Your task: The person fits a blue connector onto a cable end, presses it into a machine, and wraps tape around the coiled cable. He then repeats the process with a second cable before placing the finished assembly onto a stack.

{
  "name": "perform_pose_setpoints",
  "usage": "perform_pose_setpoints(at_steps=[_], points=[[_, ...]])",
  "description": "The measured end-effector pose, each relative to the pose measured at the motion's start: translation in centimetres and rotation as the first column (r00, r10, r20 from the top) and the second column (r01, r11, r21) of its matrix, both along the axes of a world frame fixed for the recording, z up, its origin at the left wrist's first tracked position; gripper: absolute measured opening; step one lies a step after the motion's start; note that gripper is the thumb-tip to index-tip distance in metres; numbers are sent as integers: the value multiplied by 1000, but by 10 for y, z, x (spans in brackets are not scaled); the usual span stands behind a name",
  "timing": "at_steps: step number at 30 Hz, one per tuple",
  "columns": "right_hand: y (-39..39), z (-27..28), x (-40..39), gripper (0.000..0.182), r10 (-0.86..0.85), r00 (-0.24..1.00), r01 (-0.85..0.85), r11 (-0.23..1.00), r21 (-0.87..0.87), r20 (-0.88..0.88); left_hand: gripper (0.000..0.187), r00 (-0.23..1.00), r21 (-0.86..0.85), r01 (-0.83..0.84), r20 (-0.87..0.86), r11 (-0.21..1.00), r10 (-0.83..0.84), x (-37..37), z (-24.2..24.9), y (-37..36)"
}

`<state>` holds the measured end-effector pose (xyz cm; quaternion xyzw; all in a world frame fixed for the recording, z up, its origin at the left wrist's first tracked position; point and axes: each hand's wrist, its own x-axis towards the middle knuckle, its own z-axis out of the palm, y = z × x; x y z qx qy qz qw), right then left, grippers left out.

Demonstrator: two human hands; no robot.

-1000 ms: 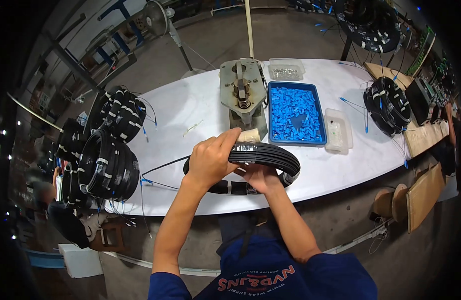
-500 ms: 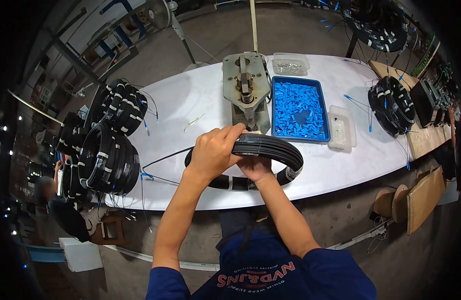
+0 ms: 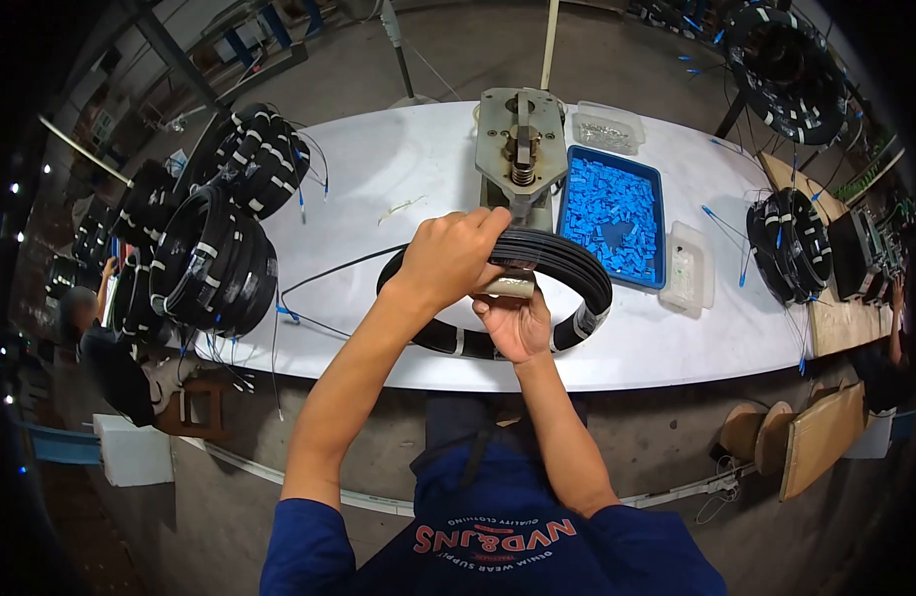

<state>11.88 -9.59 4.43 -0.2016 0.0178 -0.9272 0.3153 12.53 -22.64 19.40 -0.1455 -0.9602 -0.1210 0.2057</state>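
Note:
A black cable coil (image 3: 574, 268) is tilted up over the white table in front of the metal press (image 3: 523, 139). My left hand (image 3: 450, 260) grips the coil's upper side, fingers wrapped over it. Inside the ring, my right hand (image 3: 518, 323) is closed around a roll of clear tape (image 3: 510, 285), just below the coil's upper strands. A loose cable end with a blue connector (image 3: 288, 314) reaches out to the left of the coil.
A blue tray (image 3: 664, 223) of small blue parts and two clear boxes (image 3: 704, 288) stand right of the press. Coils are stacked at the left (image 3: 215, 263) and right (image 3: 791, 243). A person (image 3: 110, 348) is at the far left, another at the right edge.
The view has shifted, so the table appears higher and turned. My right hand has come lower and the tape roll now shows inside the ring. My left hand still holds the coil.

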Motion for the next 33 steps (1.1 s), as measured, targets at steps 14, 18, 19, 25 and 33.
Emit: perform_pose_setpoints(at_steps=[14,18,19,25,33], points=[[26,30,16,37,-122,991,132,938,321,-52,42,1000,-28,-16,-3,999,16,0,3,0],[32,44,14,37,-145,966,234,842,486,-215,40,1000,-12,-19,-17,1000,19,2,3,0],[32,44,13,37,-145,966,234,842,486,-215,40,1000,-11,-19,-18,1000,19,2,3,1],[31,38,13,44,-124,991,132,918,374,-45,40,1000,0,-5,-16,1000,5,7,10,7],[35,35,9,47,27,1000,-26,961,277,3,45,978,147,32,201,989,-61,8,25,2]])
